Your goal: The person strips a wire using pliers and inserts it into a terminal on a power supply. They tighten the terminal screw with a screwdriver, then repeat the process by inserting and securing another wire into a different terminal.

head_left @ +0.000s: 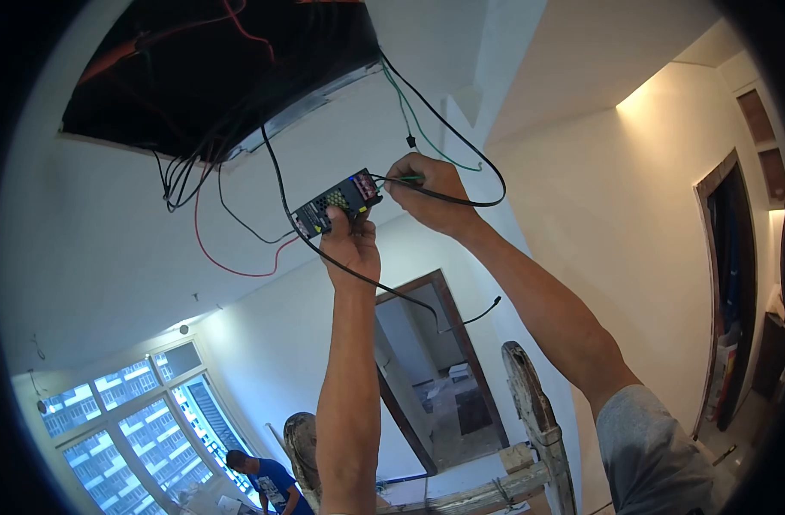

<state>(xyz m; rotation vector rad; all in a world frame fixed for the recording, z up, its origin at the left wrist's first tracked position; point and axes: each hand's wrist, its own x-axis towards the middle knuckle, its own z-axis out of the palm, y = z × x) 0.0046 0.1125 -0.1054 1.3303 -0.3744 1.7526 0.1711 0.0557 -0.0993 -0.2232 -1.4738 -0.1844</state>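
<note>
Black power unit [337, 203] held just below a ceiling opening [187, 81]. The left hand [353, 244] grips the unit from beneath, thumb on its perforated face. The right hand [431, 190] closes its fingers on thin wires [408, 178] beside the terminal end; exactly which strands it pinches is hard to make out. A red wire [211, 251] meets the opposite end. A black cable [490, 192] loops past the right hand.

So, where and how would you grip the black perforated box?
Probably mid-body, coming from below: the black perforated box is elongated and tilted, with a red wire at one narrow end and a green wire at the other. The left hand already takes it that way, thumb over the perforated face, leaving the right-end terminals exposed.
</note>
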